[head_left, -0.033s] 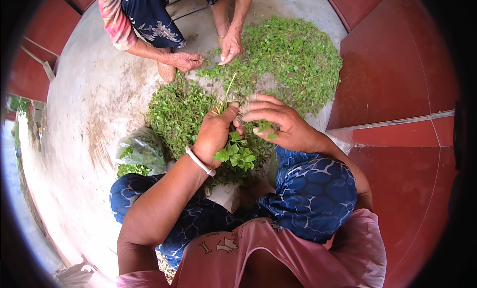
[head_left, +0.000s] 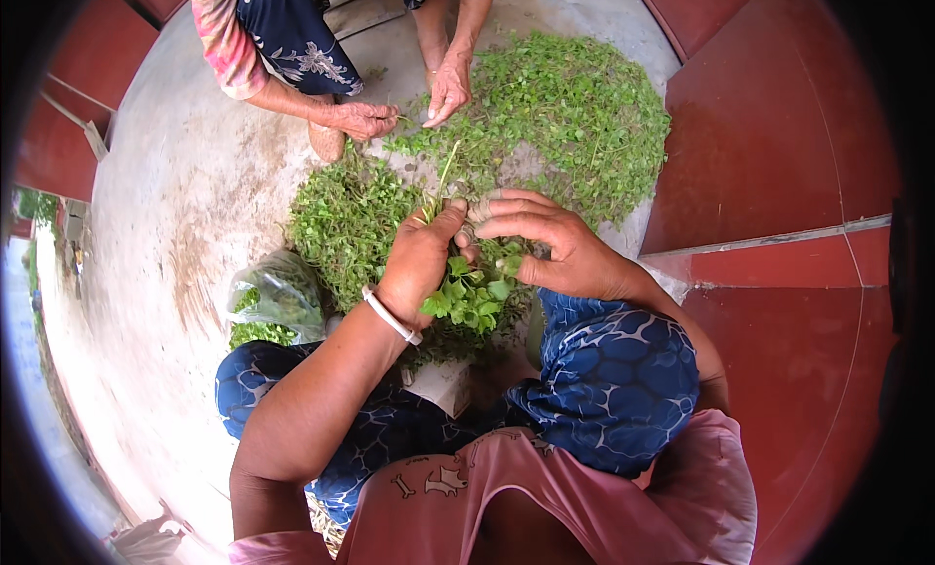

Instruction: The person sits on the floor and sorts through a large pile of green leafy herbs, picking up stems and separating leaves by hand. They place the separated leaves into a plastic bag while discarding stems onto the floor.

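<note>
My left hand (head_left: 425, 255) is closed around a small bunch of leafy green herbs (head_left: 467, 300). Pale stems stick out past the thumb, and the leaves hang below the palm. Beside it, my right hand (head_left: 555, 239) has its fingers stretched toward the left thumb, with the thumb spread apart from them. A bit of leaf shows by the right thumb tip; I see nothing firmly gripped there. Under both hands lies a heap of picked greens (head_left: 355, 224), partly covered by my arms.
Across from me, another person's hands (head_left: 368, 120) pick at a thin sprig. A wide spread of greens (head_left: 584, 107) covers the floor at the far right. A clear plastic bag (head_left: 282, 292) with greens sits left of my knee. Red panels (head_left: 769, 146) stand on the right.
My right fingers and thumb have shifted slightly, and the leaf by the right thumb shows less. The other person's hand has moved slightly. My left hand keeps its hold on the bunch.
</note>
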{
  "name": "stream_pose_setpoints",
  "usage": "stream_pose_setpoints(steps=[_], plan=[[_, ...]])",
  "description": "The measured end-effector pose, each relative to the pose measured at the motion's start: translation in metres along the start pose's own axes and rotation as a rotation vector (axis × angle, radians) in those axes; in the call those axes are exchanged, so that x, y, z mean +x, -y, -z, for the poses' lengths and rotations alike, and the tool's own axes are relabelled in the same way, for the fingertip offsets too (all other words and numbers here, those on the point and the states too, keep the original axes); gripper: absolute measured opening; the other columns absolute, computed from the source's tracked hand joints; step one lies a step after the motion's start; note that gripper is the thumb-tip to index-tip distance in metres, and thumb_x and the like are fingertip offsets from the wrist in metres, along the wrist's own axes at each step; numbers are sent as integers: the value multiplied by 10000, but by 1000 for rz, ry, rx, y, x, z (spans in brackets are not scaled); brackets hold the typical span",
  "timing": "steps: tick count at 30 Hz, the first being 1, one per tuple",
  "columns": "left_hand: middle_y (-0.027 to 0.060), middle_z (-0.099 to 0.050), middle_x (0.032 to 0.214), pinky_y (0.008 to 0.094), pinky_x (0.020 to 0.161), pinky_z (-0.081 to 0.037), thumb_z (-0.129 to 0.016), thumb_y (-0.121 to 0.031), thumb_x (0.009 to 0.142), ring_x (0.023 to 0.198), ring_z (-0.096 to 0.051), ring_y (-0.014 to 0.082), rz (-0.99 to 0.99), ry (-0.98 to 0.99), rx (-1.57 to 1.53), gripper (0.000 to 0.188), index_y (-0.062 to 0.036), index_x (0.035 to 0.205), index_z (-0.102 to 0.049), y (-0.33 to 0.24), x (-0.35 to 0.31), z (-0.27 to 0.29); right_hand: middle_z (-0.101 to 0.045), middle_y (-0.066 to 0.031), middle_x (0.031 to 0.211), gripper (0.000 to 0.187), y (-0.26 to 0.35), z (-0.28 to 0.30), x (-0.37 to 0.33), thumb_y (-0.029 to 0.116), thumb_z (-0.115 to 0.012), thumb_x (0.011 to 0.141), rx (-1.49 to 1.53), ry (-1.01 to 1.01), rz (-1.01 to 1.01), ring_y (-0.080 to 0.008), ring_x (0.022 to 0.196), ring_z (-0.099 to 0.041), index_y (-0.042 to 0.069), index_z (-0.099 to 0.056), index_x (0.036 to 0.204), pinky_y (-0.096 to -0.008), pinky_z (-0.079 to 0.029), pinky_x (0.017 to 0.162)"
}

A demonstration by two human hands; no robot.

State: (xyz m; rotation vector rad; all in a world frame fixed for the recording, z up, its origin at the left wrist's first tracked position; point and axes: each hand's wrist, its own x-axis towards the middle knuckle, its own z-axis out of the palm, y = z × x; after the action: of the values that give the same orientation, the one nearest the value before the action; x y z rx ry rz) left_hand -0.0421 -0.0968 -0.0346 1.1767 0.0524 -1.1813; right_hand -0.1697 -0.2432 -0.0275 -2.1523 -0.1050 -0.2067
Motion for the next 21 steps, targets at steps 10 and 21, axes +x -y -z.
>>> stream_pose_setpoints(steps=[10, 21], plan=[[-6, -505, 627, 228, 533, -389, -569, -273, 906, 536, -459, 92, -23, 199, 456, 227, -47, 888, -575, 2, 5, 8, -589, -24, 928, 362, -24, -11, -7, 228, -578, 904, 786, -246, -387, -55, 831, -515, 30, -492, 1195, -201, -408, 734], [2, -511, 620, 252, 481, -410, -570, -327, 899, 515, -486, 102, 53, 219, 503, 289, -42, 856, -553, 12, 2, 7, -600, -7, 833, 272, -34, -21, -11, 243, -582, 895, 826, -67, -506, -68, 677, -530, 21, -549, 1050, -208, -419, 575]])
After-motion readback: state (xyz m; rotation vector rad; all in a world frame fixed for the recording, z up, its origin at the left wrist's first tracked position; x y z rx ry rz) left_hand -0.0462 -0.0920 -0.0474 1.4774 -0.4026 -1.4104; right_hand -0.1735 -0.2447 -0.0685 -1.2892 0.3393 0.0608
